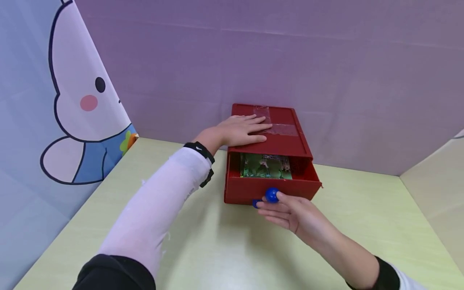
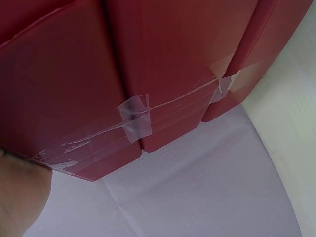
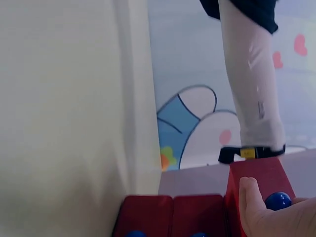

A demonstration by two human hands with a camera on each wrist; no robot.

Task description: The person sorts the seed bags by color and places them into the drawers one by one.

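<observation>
Red plastic drawer box (image 1: 286, 133) at the rear edge of the pale green table (image 1: 362, 225), against the purple backdrop. Left hand (image 1: 242, 129), fingers straight and together, presses flat on the taped lid. Right hand (image 1: 290, 211) pinches the blue knob (image 1: 272, 194); drawer (image 1: 272, 189) partly open, showing a green printed card (image 1: 266, 166). Judged step: drawing the drawer outward; next calls for a steady, level pull.

Red drawer box (image 1: 286, 133), blue knob (image 1: 272, 195), pale green table (image 1: 224, 245), lilac wall (image 1: 290, 60).
</observation>
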